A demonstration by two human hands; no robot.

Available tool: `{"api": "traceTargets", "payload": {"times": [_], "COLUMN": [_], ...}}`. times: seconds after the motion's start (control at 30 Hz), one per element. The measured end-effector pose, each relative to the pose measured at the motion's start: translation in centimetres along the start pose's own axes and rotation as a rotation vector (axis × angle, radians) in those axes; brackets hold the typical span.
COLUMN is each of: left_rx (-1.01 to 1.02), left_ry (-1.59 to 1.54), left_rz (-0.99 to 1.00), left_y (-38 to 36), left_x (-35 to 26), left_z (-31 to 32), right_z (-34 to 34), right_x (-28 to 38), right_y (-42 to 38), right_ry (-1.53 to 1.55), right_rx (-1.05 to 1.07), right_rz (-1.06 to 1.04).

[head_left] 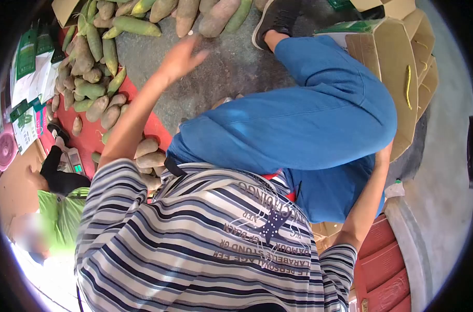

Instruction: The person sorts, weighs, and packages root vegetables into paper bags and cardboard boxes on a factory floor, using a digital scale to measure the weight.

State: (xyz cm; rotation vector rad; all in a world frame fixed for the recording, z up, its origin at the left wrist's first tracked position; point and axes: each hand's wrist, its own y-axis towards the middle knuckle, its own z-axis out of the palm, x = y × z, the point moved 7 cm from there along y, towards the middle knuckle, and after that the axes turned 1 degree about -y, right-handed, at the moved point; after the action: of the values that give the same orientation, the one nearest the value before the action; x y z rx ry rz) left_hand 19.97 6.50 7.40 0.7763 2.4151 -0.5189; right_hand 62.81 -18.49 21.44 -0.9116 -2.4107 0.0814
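Observation:
My left hand (183,58) reaches out over the dark floor covering, a little smeared by motion, with its fingers apart and nothing seen in them. Just beyond it lie large brownish tubers (186,17) and long green vegetables (137,26). My right hand (384,152) is mostly hidden behind my bent knee in blue trousers (278,130); only the wrist end shows, close to an open cardboard box (392,67). Its fingers are out of sight, so what it holds or touches cannot be told.
A heap of tubers and green vegetables (91,78) lies on a red sheet (135,86) at left. Another person in a green top (65,213) is near a small device with a lit display (76,162). A pink fan (5,148) and printed cartons (27,62) stand at far left.

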Motion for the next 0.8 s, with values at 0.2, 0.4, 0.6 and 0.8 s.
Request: {"api": "traceTargets", "payload": {"times": [0.2,0.4,0.6,0.8], "left_rx": [0.823,0.735,0.516,0.455], "left_ry": [0.025,-0.132,-0.181,-0.085], "left_rz": [-0.552,-0.74,-0.445,-0.286], "left_y": [-21.6,-26.5,-25.4,-25.8], "left_x": [15.1,16.3,15.3,11.2], "left_z": [13.6,19.7,21.4,22.3], "right_z": [1.5,1.2,0.6,0.4], "right_x": [-7.1,-5.8,-4.4,-2.7], "right_y": [1.6,1.3,1.2,0.5], "right_ry": [0.273,0.233,0.134,0.09], "right_rx": [0.091,0.098,0.043,-0.017], "right_rz": [0.048,0.028,-0.042,-0.014]}}
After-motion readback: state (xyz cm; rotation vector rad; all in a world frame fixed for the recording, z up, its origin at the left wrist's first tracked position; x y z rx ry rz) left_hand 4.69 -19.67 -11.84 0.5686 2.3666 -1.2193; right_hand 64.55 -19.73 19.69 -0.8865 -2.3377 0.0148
